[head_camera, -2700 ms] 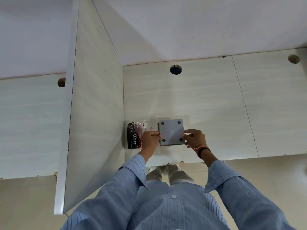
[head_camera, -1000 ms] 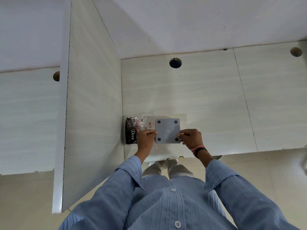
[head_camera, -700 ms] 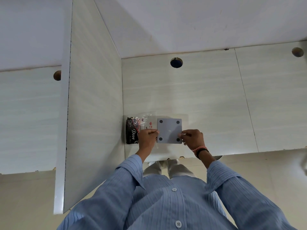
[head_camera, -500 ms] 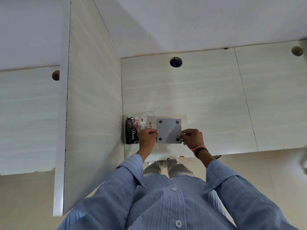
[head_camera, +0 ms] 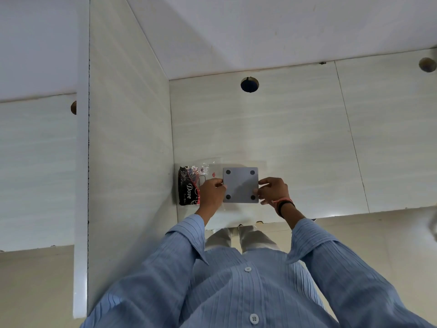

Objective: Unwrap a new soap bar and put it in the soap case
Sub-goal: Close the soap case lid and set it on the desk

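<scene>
A grey square soap case point(head_camera: 240, 185) with a dark round dot near each corner is held flat side up above the tiled counter point(head_camera: 295, 143). My left hand point(head_camera: 211, 193) pinches its left edge and my right hand point(head_camera: 273, 190) pinches its right edge. A dark wrapped soap bar point(head_camera: 187, 188) with white lettering lies on the counter just left of my left hand, against the upright divider. Clear crinkled plastic point(head_camera: 208, 167) lies between the soap and the case. The case's inside is hidden.
A tall tiled divider point(head_camera: 127, 147) stands upright at the left of the counter. A round hole point(head_camera: 249, 84) with something dark blue in it sits in the counter farther back, and another hole point(head_camera: 427, 64) is at the far right. The counter's front edge point(head_camera: 343, 215) runs just below my wrists.
Over the last seconds the case shifted slightly away from me along with the view; both hands keep the same pinch on its edges. The soap pack has not moved.
</scene>
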Demonstrator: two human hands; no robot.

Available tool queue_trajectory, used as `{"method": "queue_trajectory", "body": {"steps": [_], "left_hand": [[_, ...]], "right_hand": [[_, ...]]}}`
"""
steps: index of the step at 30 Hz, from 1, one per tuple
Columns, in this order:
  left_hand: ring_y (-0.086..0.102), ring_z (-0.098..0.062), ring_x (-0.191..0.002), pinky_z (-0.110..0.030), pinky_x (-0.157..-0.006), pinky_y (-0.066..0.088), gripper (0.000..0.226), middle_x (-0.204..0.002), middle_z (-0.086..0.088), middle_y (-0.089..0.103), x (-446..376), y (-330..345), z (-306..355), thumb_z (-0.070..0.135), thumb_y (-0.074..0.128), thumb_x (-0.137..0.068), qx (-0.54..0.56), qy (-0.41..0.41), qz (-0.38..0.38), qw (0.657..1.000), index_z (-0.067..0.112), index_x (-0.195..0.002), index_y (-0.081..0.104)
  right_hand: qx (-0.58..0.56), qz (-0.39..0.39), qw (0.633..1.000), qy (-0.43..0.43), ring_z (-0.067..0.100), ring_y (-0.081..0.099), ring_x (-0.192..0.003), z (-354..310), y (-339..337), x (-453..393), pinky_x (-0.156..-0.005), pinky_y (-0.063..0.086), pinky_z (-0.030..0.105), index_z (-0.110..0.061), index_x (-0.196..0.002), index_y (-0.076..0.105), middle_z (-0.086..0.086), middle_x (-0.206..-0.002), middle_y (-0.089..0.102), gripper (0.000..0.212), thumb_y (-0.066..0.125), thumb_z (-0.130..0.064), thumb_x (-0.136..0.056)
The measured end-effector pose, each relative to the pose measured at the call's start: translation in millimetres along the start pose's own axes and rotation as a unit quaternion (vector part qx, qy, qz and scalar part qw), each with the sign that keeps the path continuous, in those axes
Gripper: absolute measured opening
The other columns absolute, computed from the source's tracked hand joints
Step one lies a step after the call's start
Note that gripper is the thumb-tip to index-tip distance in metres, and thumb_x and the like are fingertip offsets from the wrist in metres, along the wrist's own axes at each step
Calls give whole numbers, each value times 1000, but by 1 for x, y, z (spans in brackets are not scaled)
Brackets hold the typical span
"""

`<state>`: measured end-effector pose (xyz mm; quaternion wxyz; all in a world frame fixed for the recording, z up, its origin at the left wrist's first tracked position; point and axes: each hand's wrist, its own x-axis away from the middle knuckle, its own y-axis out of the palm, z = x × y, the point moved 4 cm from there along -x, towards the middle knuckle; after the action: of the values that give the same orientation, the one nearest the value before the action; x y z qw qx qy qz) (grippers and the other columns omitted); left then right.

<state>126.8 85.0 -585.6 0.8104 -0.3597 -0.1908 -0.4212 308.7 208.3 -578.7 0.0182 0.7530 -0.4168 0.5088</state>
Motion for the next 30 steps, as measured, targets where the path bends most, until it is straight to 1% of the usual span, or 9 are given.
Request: {"method": "queue_trajectory", "body": {"steps": [4, 10, 14, 16, 19, 21, 24, 27, 30], "left_hand": [[55, -19, -61, -27, -62, 46, 16, -75, -22, 73, -10, 3, -6, 2, 59, -82, -24, -7, -5, 1000, -2, -78, 75], [45, -19, -58, -33, -59, 37, 13, -59, -11, 51, -20, 7, -10, -1, 52, -73, -51, -37, -8, 998, -10, -65, 59], [58, -23, -68, -30, -67, 46, 21, -74, -16, 71, -11, 6, -2, -7, 57, -80, -34, -14, -13, 999, 2, -77, 75], [67, -26, -93, -37, -85, 55, 27, -99, -15, 76, -9, 2, -4, -2, 62, -84, -18, 2, 7, 1000, 12, -98, 81], [69, -23, -97, -36, -83, 59, 41, -106, -7, 74, -5, -6, 6, -8, 58, -84, -1, 47, 58, 997, 17, -109, 79], [69, -19, -93, -26, -82, 56, 40, -102, -6, 76, -1, -8, 16, -11, 56, -84, 41, 71, 69, 994, 14, -104, 80], [67, -7, -83, -17, -79, 49, 27, -92, -1, 77, 4, -8, 29, -4, 62, -83, 149, 31, 56, 987, 10, -94, 81], [53, -14, -70, -32, -71, 45, 19, -70, -2, 64, 1, -4, 33, 7, 64, -79, 238, -35, 19, 971, 14, -64, 74], [59, -19, -84, -36, -87, 53, 26, -81, -10, 66, -3, 1, 31, 36, 72, -77, 271, -75, -20, 959, 10, -75, 71]], "right_hand": [[32, 4, 999, 16, 32, 75, -72, -6, 2, -8, -62, 65, 41, -4, -106, 75, 20, -89, 76, 34, 73, 5, -73], [41, 1, 999, 13, 34, 76, -74, -12, 5, -8, -65, 65, 45, -16, -124, 69, 18, -101, 75, 57, 66, 8, -72], [1, -45, 999, -3, 28, 71, -74, -15, 4, -4, -70, 66, 41, -11, -128, 69, 17, -101, 75, 54, 58, 4, -78], [-83, -45, 995, 10, 31, 70, -74, -16, -2, 1, -73, 65, 43, -5, -112, 74, 19, -104, 74, 28, 67, -13, -86], [-195, -47, 979, 36, 37, 75, -83, -26, -13, 8, -74, 65, 46, -4, -101, 72, 14, -99, 76, 54, 68, -56, -87], [-239, -34, 970, 41, 36, 75, -85, -33, -17, 8, -71, 65, 46, -1, -102, 69, 12, -96, 75, 65, 66, -64, -85], [-280, 2, 959, 32, 36, 73, -89, -38, -22, 3, -73, 65, 48, -1, -101, 67, 15, -101, 71, 55, 75, -52, -82], [-312, 8, 950, 20, 37, 70, -97, -37, -22, -3, -75, 64, 48, 0, -98, 64, 19, -106, 70, 40, 77, -33, -81], [-336, 1, 942, -11, 33, 63, -99, -36, -22, -7, -68, 59, 39, -7, -86, 59, 15, -103, 66, 13, 71, -11, -82]]}}
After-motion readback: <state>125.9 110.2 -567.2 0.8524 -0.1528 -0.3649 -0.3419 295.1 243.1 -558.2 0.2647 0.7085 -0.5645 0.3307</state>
